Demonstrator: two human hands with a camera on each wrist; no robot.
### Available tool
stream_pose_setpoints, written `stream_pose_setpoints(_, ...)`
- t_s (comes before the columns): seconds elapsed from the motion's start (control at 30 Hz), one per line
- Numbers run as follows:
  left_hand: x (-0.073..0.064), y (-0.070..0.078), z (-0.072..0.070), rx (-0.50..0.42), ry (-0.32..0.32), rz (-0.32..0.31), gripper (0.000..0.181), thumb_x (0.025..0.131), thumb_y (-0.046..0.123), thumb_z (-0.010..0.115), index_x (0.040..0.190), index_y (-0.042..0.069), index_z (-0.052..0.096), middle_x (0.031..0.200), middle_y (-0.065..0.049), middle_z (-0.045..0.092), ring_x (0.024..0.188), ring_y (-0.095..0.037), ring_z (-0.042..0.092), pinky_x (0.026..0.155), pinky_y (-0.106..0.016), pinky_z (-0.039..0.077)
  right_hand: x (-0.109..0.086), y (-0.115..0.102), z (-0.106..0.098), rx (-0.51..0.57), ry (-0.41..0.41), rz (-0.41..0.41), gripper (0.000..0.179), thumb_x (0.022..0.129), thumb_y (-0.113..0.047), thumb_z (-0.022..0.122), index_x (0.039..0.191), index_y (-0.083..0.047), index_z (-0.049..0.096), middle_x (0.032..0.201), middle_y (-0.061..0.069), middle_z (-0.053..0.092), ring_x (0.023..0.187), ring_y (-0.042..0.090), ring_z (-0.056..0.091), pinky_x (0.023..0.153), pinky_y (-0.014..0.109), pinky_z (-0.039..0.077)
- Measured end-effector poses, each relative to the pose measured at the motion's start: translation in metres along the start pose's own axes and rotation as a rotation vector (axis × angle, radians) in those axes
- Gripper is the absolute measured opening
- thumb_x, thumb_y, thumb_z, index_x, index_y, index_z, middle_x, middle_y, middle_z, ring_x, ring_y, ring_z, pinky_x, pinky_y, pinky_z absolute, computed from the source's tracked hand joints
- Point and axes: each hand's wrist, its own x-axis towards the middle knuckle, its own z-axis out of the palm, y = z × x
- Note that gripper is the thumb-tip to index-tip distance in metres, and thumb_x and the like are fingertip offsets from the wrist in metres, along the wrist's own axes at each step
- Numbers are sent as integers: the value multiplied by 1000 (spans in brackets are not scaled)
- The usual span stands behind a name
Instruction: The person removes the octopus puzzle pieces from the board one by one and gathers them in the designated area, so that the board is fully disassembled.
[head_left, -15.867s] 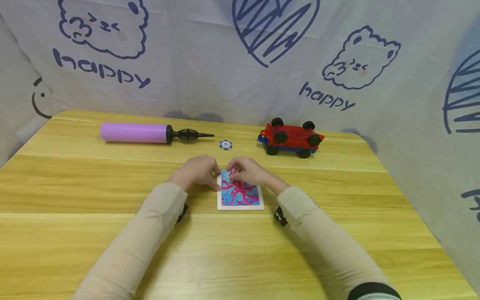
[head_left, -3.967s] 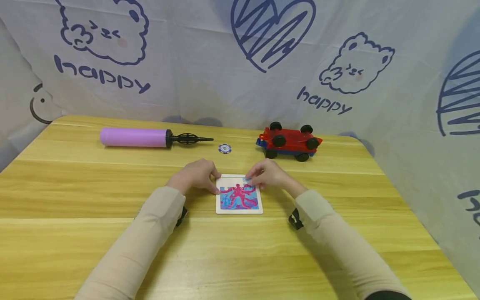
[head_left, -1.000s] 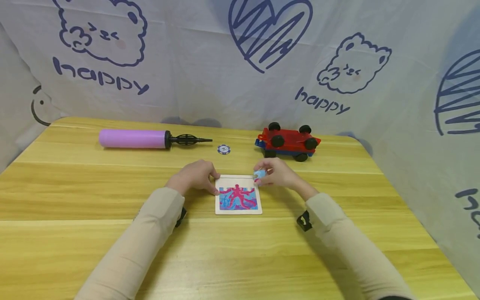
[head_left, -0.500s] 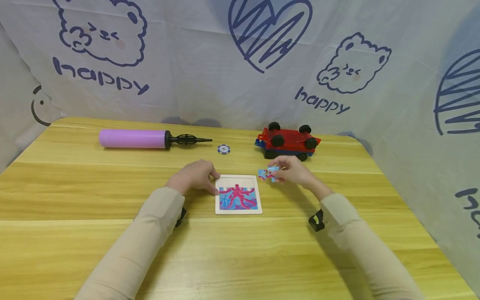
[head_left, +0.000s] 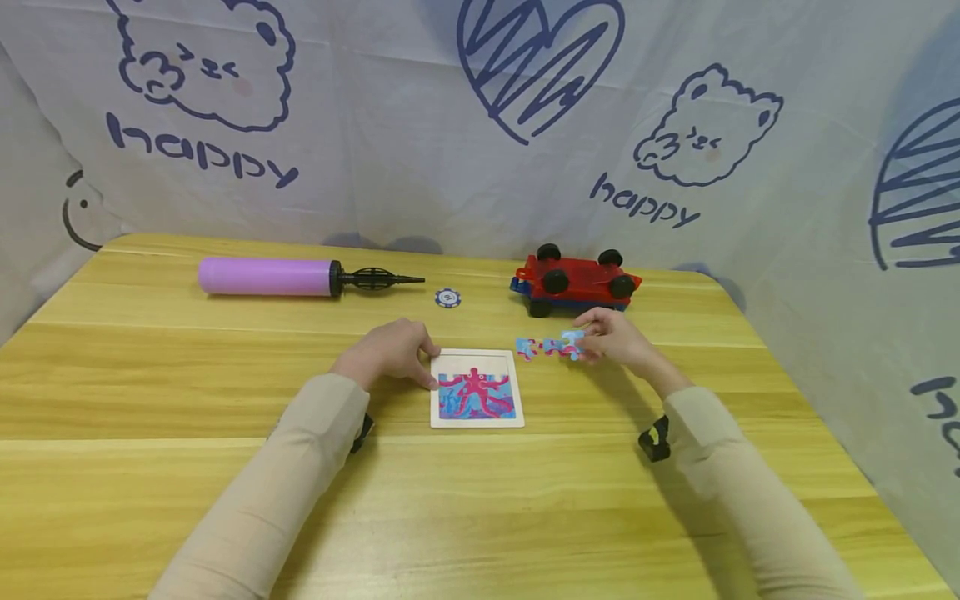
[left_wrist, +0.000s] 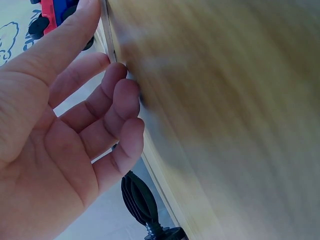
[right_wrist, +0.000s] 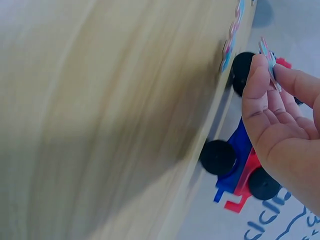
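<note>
In the head view, a white-framed jigsaw puzzle tray point(head_left: 477, 422) holds an assembled picture of a pink octopus on blue, with its top strip bare white. My left hand point(head_left: 386, 352) holds the tray's upper left edge between thumb and forefinger; its other fingers curl loosely in the left wrist view. To the right, my right hand point(head_left: 618, 342) pinches a blue jigsaw piece point(head_left: 572, 340) between thumb and forefinger. The right wrist view shows this piece point(right_wrist: 270, 62) edge-on above the table. Two more pieces lie beside it: one near the tray point(head_left: 527, 348), another pink-and-blue piece point(head_left: 551, 346).
Along the back lie a purple hand pump point(head_left: 270, 277) with a black nozzle, a blue-and-white poker chip point(head_left: 447, 297), and red and blue toy cars point(head_left: 577, 279), the red one wheels up. Behind the wooden table point(head_left: 480, 517) hangs a printed white cloth point(head_left: 390, 125).
The right hand has moved right from the tray's upper right corner. Pieces from the picture's top row have left the tray, and two now lie on the table. The left hand has stayed at the tray.
</note>
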Motion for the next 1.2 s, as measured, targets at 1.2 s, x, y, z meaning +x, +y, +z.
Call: stream_pose_setpoints(1.2,-2,0,-1,-2,-2,0,55,67,32,77,113,6,61,118,-6,57,80,-17,45,76,-32,40,10,25,-14,107,57,158,29,84,11,51,110,23,43,70,7,58,56,10,57,55,24,49)
